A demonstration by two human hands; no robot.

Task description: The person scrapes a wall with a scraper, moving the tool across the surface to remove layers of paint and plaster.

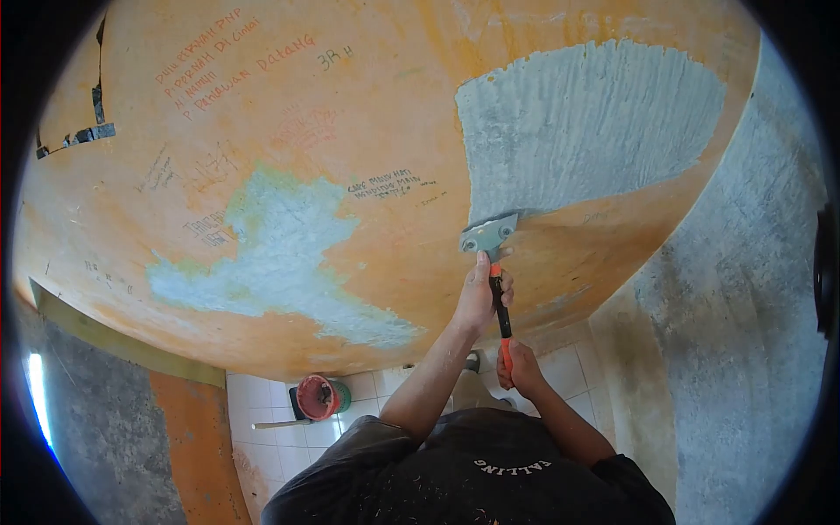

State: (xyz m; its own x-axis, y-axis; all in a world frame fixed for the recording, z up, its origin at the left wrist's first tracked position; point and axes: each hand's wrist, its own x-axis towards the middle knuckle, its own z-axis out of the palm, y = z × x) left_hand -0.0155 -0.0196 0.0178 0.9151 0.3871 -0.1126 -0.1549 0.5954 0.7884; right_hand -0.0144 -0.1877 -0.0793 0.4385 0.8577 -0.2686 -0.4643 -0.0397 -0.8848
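A long-handled wall scraper (490, 234) with a wide grey metal head rests against the orange painted wall (394, 254). Its blade lies at the lower left edge of a large bare grey patch (586, 131). My left hand (479, 293) is closed around the upper handle, with the thumb near the scraper's head. Lower down, my right hand (521, 366) wraps round the orange end of the black and orange handle. The handle slants down from the blade toward my body.
A second pale patch (284, 249) and handwriting mark the wall. On the white tiled floor (271, 437) at lower left stand a reddish bucket (318, 398) and a light stick (282, 424). A grey wall (744, 350) rises at the right.
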